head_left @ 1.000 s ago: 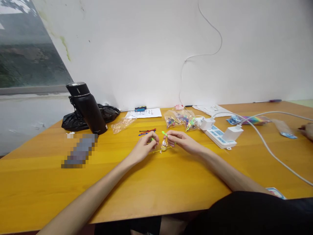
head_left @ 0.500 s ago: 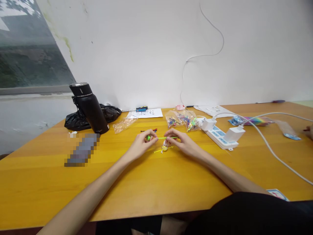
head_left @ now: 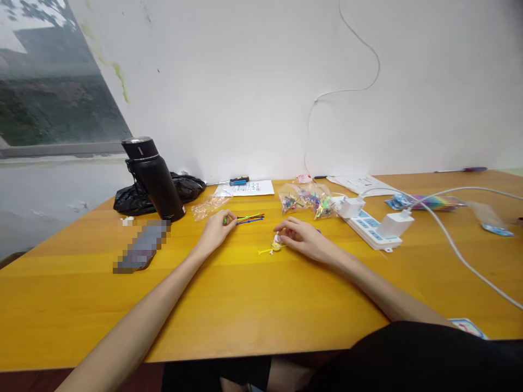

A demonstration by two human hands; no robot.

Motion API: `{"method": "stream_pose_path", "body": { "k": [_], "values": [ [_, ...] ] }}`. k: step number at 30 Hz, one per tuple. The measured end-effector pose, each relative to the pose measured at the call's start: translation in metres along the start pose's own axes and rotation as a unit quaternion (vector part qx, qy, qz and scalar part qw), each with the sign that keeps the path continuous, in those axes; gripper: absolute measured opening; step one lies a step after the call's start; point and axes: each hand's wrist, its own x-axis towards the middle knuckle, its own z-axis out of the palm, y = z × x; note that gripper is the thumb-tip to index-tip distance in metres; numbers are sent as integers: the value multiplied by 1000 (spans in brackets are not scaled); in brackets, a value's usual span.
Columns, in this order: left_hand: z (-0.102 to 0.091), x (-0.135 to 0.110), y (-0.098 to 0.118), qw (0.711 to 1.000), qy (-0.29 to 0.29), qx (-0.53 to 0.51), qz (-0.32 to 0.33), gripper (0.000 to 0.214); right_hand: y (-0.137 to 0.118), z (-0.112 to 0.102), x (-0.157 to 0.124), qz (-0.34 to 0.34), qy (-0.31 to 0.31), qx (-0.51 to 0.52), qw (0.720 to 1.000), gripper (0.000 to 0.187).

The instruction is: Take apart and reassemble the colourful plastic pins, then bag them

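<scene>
My left hand (head_left: 216, 230) rests on the table with its fingers pinched on a thin green plastic stick (head_left: 225, 220). Its fingertips are at a small bunch of coloured plastic sticks (head_left: 253, 219), red, blue and green, lying flat. To the right, my right hand (head_left: 304, 238) has its fingers curled, thumb and forefinger at the top of a small white-and-yellow toy figure (head_left: 276, 245). A yellow stick (head_left: 263, 251) juts out from the figure's left side. Part of the figure is hidden by my fingers.
Clear bags of coloured pieces (head_left: 306, 201) lie behind my right hand. A white power strip (head_left: 370, 231) with chargers and cables stands at right. On the left are a black bottle (head_left: 157, 185), a blurred flat object (head_left: 143, 246) and a black plastic bag (head_left: 190, 187). A screwdriver (head_left: 239, 181) lies behind.
My hands have drawn apart. The left moved left with the green stick to the bunch of sticks; the right let go of the green stick and came down to the toy figure.
</scene>
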Motion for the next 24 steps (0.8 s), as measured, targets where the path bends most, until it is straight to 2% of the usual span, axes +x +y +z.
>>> {"method": "stream_pose_path", "body": {
  "k": [7, 10, 12, 13, 15, 17, 20, 22, 24],
  "values": [
    [-3, 4, 4, 996, 57, -50, -42, 18, -6, -1, 0, -23, -10, -2, 1000, 25],
    [-2, 4, 16, 972, 64, -197, -114, 17, -6, -1, 0, -26, -4, -4, 1000, 25],
    [-1, 2, 31, 935, 37, -315, -158, 20, -8, -2, 0, -34, 11, 4, 999, 25],
    [0, 0, 41, 926, 18, -347, -152, 22, -9, -3, 0, -40, 23, 11, 999, 24],
    [2, -7, 61, 857, -37, -496, -133, 24, -12, -6, 0, -54, 53, 24, 997, 24],
    [4, -17, 79, 802, -92, -580, -107, 29, -15, -8, 0, -71, 83, 33, 993, 24],
    [12, -31, 96, 761, -172, -621, -75, 37, -20, -9, -2, -112, 97, 40, 988, 27],
    [19, -40, 100, 740, -234, -627, -65, 45, -22, -7, -3, -148, 83, 49, 984, 32],
    [25, -47, 99, 730, -271, -625, -56, 51, -22, -4, -4, -174, 67, 60, 981, 32]
  ]
}}
